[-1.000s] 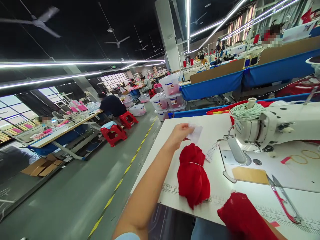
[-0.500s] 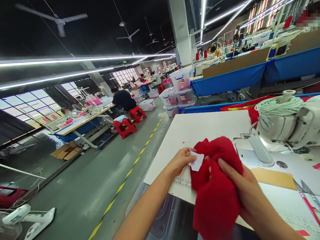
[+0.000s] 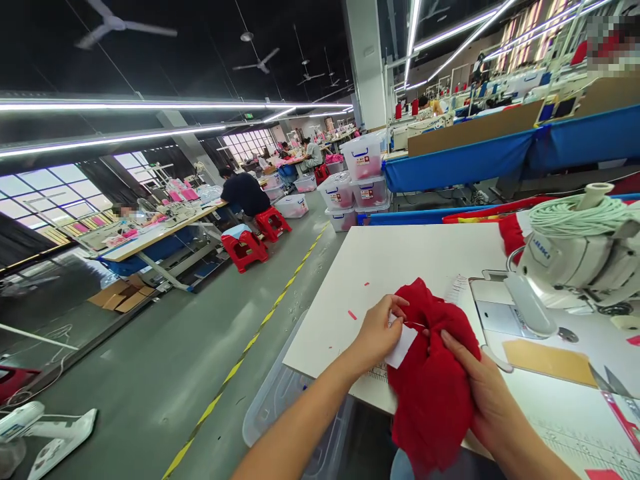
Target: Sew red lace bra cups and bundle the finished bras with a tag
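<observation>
Bunched red fabric (image 3: 433, 393) hangs over the front edge of the white sewing table. My right hand (image 3: 477, 380) grips it from the right, thumb pressed on top. On the other side, my left hand (image 3: 383, 330) is closed in a pinch at the fabric's upper left. A small white paper-like tag (image 3: 401, 347) sticks out from under its fingers and lies against the red cloth. A thin pale strand runs from near these fingertips toward the middle of the fabric.
A white sewing machine (image 3: 570, 260) with pale green cord on top stands at the right. Scissors (image 3: 613, 387) and a tan card (image 3: 550, 360) lie before it. Below the table's left edge sits a clear plastic bin (image 3: 275, 400). Stacked bins (image 3: 363, 160) stand beyond.
My left hand has moved slightly right, closer in against the fabric, and the white tag has tilted with it. The red fabric has been turned a little in my right hand.
</observation>
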A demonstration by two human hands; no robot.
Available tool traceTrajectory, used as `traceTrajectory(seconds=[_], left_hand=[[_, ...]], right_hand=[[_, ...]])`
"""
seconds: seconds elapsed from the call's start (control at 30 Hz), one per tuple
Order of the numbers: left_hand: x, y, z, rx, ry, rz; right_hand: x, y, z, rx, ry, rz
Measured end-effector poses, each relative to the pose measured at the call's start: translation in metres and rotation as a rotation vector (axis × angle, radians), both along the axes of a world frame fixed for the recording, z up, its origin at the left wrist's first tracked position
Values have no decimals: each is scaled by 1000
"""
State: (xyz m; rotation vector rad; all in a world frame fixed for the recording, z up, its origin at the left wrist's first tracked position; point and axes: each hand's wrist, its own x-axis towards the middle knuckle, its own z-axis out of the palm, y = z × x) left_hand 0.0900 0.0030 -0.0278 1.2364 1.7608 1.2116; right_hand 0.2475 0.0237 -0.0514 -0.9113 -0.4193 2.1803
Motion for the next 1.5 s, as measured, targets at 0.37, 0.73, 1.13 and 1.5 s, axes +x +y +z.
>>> traceTrajectory(seconds=[0.37,0.73,1.13,1.5], left_hand=[[9,1,-8,72,385,94],[-1,-5,3,0,797,-296],[-3,2,1,-61,678,-338],[4,7,-4,-81,868,-392]], right_hand=[[3,-4,-12,-59,-3,-62],[4,0,-17,-24,23,-38],[5,-1,-16,-18,45,-12],[13,15,26,250,-67,160]])
